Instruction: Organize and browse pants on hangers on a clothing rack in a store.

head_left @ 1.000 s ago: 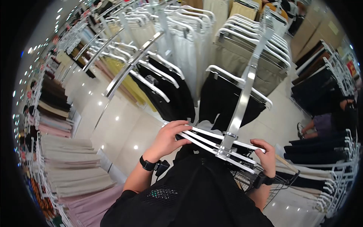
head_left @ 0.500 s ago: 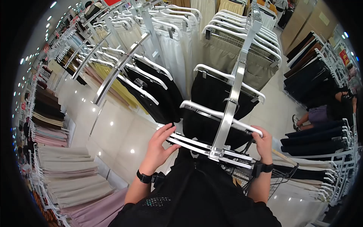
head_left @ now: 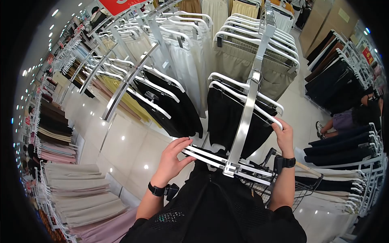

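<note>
My left hand is closed around the left ends of the white hangers at the front tip of the metal rail. The garments on these front hangers are mostly hidden below. Farther up the rail, my right hand pinches the right end of another white hanger. Black trousers hang from it, close against one more white hanger with a black garment just behind.
Khaki trousers hang farther back on the rail. Black garments and white trousers hang to the left. A wire cart stands at the lower right, and beige garments line the left rack. A person is at far right.
My right hand has pushed its hanger with the black trousers back along the rail, up to the hanger behind it. My left hand stays at the front hangers.
</note>
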The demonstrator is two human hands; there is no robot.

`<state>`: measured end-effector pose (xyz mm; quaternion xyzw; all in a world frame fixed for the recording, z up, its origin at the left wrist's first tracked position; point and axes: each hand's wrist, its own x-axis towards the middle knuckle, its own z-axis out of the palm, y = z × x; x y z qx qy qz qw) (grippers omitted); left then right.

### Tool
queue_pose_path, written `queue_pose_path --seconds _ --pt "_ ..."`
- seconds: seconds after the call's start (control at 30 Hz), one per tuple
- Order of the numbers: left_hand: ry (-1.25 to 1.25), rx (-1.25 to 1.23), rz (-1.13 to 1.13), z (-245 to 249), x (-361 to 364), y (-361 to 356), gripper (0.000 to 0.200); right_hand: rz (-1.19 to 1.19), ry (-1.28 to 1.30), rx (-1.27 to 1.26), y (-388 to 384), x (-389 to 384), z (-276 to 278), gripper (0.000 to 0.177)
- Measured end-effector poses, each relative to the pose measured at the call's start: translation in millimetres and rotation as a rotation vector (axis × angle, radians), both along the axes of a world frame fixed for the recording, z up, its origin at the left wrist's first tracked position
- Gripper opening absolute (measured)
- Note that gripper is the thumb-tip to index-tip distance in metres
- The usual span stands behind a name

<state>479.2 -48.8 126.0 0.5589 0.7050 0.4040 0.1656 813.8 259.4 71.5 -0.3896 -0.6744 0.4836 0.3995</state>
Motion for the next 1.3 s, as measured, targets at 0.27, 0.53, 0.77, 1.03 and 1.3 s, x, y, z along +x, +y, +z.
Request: queue_pose_path --seconds 0.27,0.53,0.77,1.03,1.3 --pt "0.008 -0.004 -0.028 2.8 1.3 7.9 0.059 0.073 -0.037 -0.028 9.6 5.7 6.7 0.029" --pt "-0.008 0.002 -0.028 5.6 4.3 12.6 0.059 -0.135 0.044 0.078 1.6 14.3 13.2 0.046" --pt "0.027 0.023 -0.035 5.0 5.2 17.5 0.061 -0.002 0.063 -0.088 -65.7 61.5 29.5 0.038" --pt "0.063 0.014 -0.047 6.1 6.2 22.1 0.065 0.443 0.037 -0.222 -120.0 61.2 57.9 0.037" --pt "0.095 0.025 -0.009 6.5 13.9 11.7 0.071 0.466 -0.12 -0.306 -129.3 51.1 52.2 0.036"
